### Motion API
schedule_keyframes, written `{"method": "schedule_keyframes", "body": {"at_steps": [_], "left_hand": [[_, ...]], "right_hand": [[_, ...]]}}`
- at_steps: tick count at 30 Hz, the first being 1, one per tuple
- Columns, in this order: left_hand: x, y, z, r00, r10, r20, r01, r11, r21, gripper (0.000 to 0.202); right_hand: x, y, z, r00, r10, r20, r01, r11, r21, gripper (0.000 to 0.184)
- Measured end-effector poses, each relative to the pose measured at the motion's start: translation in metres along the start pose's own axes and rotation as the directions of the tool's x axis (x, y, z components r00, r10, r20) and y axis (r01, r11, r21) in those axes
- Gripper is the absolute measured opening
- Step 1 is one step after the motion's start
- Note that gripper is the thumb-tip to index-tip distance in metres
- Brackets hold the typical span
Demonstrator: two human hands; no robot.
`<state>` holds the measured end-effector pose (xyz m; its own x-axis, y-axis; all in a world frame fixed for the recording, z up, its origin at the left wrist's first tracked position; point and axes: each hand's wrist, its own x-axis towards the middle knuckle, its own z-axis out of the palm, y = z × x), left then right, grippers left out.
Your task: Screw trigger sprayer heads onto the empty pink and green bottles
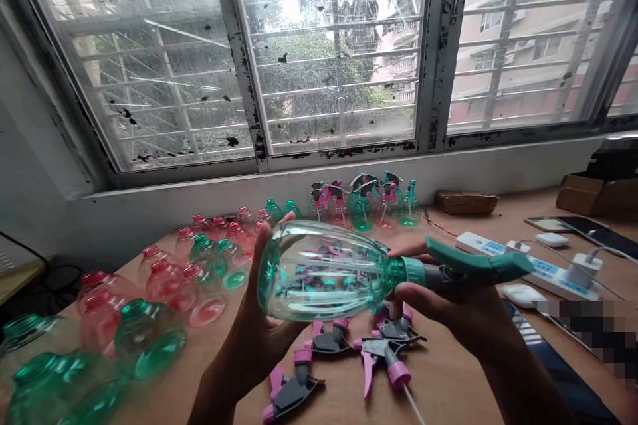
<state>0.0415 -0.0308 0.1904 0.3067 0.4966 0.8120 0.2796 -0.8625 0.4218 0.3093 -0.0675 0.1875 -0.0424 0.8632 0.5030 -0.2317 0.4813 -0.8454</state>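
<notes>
My left hand cups the base of a clear green spray bottle held sideways above the table. My right hand is wrapped round the bottle's neck collar and the grey-and-green trigger head fitted on it. Below the bottle, loose pink-and-grey trigger heads lie on the wooden table.
Several empty pink and green bottles lie at the left. Assembled spray bottles stand under the window. A white power strip with plugs, phones, and cardboard boxes occupy the right side.
</notes>
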Motion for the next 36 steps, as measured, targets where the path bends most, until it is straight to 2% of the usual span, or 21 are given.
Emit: {"method": "schedule_keyframes", "body": {"at_steps": [3, 7, 10, 12, 15, 19, 25, 31, 33, 36], "left_hand": [[-0.003, -0.004, 0.000, 1.000, 0.024, 0.009, -0.024, 1.000, -0.011, 0.118], [-0.005, -0.007, -0.005, 0.992, -0.111, 0.052, 0.116, 0.988, -0.104, 0.121], [-0.005, -0.008, -0.009, 0.984, -0.161, 0.073, 0.173, 0.964, -0.203, 0.113], [-0.004, -0.007, -0.010, 0.990, -0.126, 0.060, 0.136, 0.968, -0.209, 0.114], [-0.003, -0.003, -0.009, 0.999, 0.005, 0.039, 0.000, 0.989, -0.145, 0.116], [-0.001, 0.001, -0.004, 0.989, 0.146, 0.021, -0.143, 0.982, -0.128, 0.122], [-0.001, -0.001, -0.003, 0.999, 0.034, -0.004, -0.034, 0.976, -0.217, 0.126], [-0.004, -0.004, -0.005, 0.998, 0.059, 0.036, -0.052, 0.981, -0.186, 0.124], [-0.006, -0.005, -0.005, 0.997, 0.054, 0.056, -0.044, 0.985, -0.169, 0.124], [-0.005, -0.004, -0.005, 0.998, -0.015, 0.059, 0.023, 0.990, -0.138, 0.127]], "right_hand": [[0.001, 0.002, -0.002, 1.000, -0.013, 0.010, 0.013, 1.000, -0.029, 0.021], [0.004, 0.004, -0.006, 0.992, -0.115, 0.054, 0.122, 0.981, -0.152, 0.026], [0.004, 0.005, -0.006, 0.988, -0.122, 0.094, 0.134, 0.982, -0.130, 0.025], [0.004, 0.006, -0.005, 0.990, -0.096, 0.107, 0.106, 0.991, -0.086, 0.024], [0.003, 0.009, -0.004, 0.993, -0.088, 0.082, 0.090, 0.996, -0.015, 0.024], [0.002, 0.009, -0.005, 0.994, -0.092, 0.059, 0.093, 0.996, -0.006, 0.025], [0.004, 0.010, -0.004, 0.981, -0.169, 0.091, 0.179, 0.978, -0.109, 0.030], [0.004, 0.010, -0.006, 0.988, -0.100, 0.120, 0.108, 0.993, -0.055, 0.023], [0.003, 0.009, -0.005, 0.988, -0.108, 0.108, 0.118, 0.989, -0.091, 0.023], [0.003, 0.007, -0.002, 0.984, -0.154, 0.086, 0.166, 0.972, -0.167, 0.022]]}}
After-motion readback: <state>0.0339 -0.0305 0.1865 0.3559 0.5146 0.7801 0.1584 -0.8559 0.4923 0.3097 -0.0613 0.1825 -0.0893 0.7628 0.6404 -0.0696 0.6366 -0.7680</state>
